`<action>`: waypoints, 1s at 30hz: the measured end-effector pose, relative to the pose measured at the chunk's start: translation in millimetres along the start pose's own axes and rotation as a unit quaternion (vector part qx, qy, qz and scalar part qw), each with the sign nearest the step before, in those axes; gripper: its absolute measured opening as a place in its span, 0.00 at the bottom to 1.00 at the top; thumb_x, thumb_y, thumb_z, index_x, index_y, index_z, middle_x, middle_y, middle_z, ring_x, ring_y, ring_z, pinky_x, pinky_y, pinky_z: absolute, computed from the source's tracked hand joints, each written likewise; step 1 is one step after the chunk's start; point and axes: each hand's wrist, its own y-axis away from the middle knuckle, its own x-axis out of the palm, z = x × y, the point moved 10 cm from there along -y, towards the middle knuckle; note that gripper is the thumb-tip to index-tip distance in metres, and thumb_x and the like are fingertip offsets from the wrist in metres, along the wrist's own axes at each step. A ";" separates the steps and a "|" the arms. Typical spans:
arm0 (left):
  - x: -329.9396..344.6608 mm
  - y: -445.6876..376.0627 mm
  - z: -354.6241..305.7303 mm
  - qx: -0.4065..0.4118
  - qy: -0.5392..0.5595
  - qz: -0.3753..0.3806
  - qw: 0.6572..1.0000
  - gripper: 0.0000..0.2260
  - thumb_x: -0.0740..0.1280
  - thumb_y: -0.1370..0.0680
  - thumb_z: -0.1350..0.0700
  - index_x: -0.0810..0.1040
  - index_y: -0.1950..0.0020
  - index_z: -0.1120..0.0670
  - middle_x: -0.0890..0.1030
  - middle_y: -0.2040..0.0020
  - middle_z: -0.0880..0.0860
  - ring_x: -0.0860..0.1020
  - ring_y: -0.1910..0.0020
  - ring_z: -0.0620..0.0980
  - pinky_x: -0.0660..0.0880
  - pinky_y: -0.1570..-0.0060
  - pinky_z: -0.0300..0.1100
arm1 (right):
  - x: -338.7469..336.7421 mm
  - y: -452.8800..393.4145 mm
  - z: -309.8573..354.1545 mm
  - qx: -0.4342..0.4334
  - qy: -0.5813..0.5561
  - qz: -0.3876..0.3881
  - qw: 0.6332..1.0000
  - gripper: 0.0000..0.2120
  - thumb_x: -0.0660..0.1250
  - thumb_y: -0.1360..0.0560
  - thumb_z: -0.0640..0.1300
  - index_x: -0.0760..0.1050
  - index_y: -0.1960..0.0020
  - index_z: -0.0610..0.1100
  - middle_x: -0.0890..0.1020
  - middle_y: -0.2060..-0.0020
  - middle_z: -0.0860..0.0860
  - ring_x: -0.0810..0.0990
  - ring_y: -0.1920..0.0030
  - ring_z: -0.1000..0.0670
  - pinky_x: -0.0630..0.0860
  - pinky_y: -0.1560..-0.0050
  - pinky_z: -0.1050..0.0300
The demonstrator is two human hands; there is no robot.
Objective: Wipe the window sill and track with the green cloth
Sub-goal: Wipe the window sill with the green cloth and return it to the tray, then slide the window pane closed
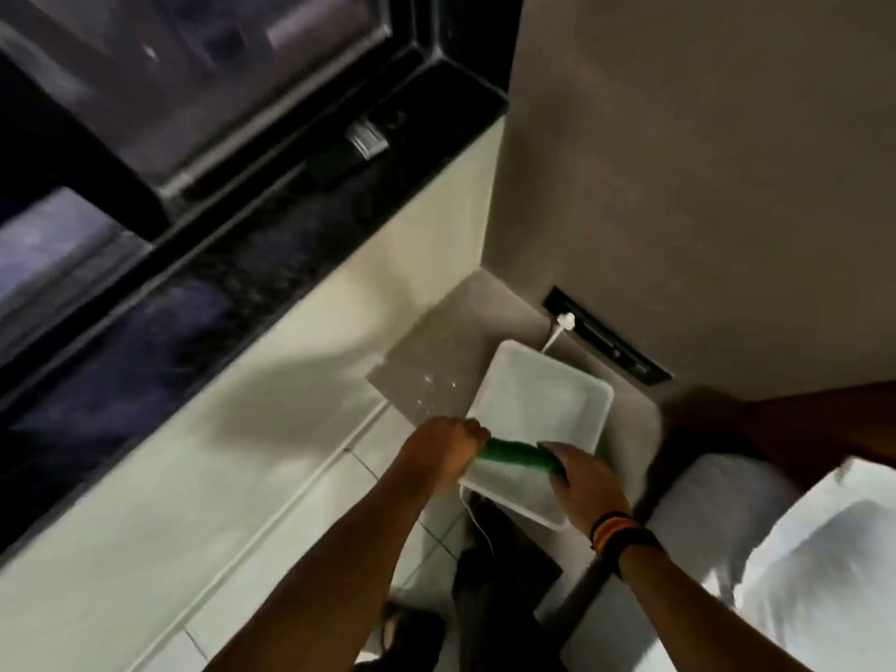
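A person is looking down at their own two arms, reaching over a white rectangular plastic basin point(538, 395) that is sitting on the floor in the corner of a room. Both hands are holding a green cloth rolled into a tight twisted rope point(516, 455) above the near edge of the basin. The left hand point(448, 446) is clenched in a fist around one end. The right hand point(584, 482), with a striped band at the wrist, is curled over the other end, fingers partly closed on it. The person appears to be wringing it out, though motion blur is making this hard to confirm.

The dark glossy window sill point(271, 264) and the black metal window track point(228, 186) are running diagonally across the upper left, well apart from the cloth.

Several things could go wrong from here. Water could be squeezed past the basin rim onto the pale tiled floor point(271, 599), since the cloth is hanging right at the edge. A white plug in a black wall socket strip point(565, 322) is sitting just beside the basin, so splashes there would be hazardous. A cloth left too wet would be leaving streaks on the sill.
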 end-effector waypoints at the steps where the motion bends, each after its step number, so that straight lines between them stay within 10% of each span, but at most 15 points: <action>1: 8.7 -16.1 -3.0 0.004 0.002 -0.009 1.000 0.14 0.70 0.24 0.59 0.78 0.38 0.56 0.82 0.47 0.55 0.83 0.53 0.59 0.81 0.52 0.52 | 1.7 -8.1 -15.6 0.012 0.002 -0.013 1.000 0.19 0.64 0.25 0.36 0.76 0.35 0.44 0.81 0.40 0.46 0.79 0.40 0.45 0.72 0.35 0.52; 5: 63.7 -57.0 -4.7 0.016 0.011 -0.022 1.000 0.21 0.74 0.26 0.61 0.76 0.34 0.60 0.82 0.44 0.59 0.84 0.52 0.59 0.82 0.52 0.52 | 40.9 -34.5 -66.0 0.025 0.042 -0.037 0.998 0.20 0.63 0.25 0.33 0.74 0.33 0.41 0.78 0.36 0.43 0.75 0.34 0.42 0.70 0.31 0.47; 11: 108.5 -19.1 -14.6 0.006 0.011 0.049 0.999 0.22 0.73 0.31 0.65 0.78 0.37 0.60 0.81 0.39 0.59 0.80 0.43 0.57 0.78 0.44 0.51 | 120.0 -2.1 -81.9 0.042 0.049 0.132 0.989 0.22 0.58 0.20 0.44 0.66 0.27 0.43 0.73 0.30 0.45 0.68 0.28 0.47 0.65 0.29 0.54; 16: -24.7 10.7 9.4 -0.022 0.013 -0.168 0.986 0.23 0.73 0.31 0.64 0.80 0.36 0.59 0.81 0.37 0.57 0.78 0.37 0.58 0.74 0.37 0.51 | 20.9 -34.6 20.9 -0.028 -0.023 -0.011 0.999 0.18 0.62 0.22 0.44 0.72 0.32 0.43 0.78 0.36 0.45 0.76 0.34 0.47 0.70 0.31 0.52; 21: -216.7 59.8 93.7 -0.184 0.092 -0.410 0.889 0.30 0.60 0.30 0.70 0.73 0.28 0.59 0.74 0.29 0.59 0.70 0.28 0.56 0.66 0.28 0.50 | -157.2 -100.6 205.7 -0.171 -0.120 -0.233 0.950 0.15 0.61 0.21 0.44 0.75 0.37 0.41 0.82 0.43 0.42 0.79 0.43 0.43 0.76 0.41 0.50; 24: -291.3 67.0 130.9 -0.267 0.042 -0.423 0.865 0.31 0.62 0.28 0.74 0.69 0.25 0.59 0.71 0.26 0.59 0.67 0.26 0.57 0.64 0.27 0.49 | -214.5 -141.7 296.1 -0.237 -0.134 -0.261 0.926 0.15 0.60 0.22 0.40 0.74 0.36 0.41 0.79 0.38 0.43 0.75 0.37 0.45 0.73 0.35 0.49; 30: -309.4 24.6 190.9 -0.347 -0.028 -0.269 0.898 0.25 0.63 0.19 0.61 0.63 0.23 0.60 0.72 0.29 0.58 0.71 0.33 0.59 0.70 0.34 0.51 | -195.6 -219.2 367.1 -0.268 0.223 -0.136 0.927 0.29 0.57 0.24 0.34 0.59 0.25 0.49 0.62 0.24 0.51 0.53 0.22 0.46 0.47 0.24 0.38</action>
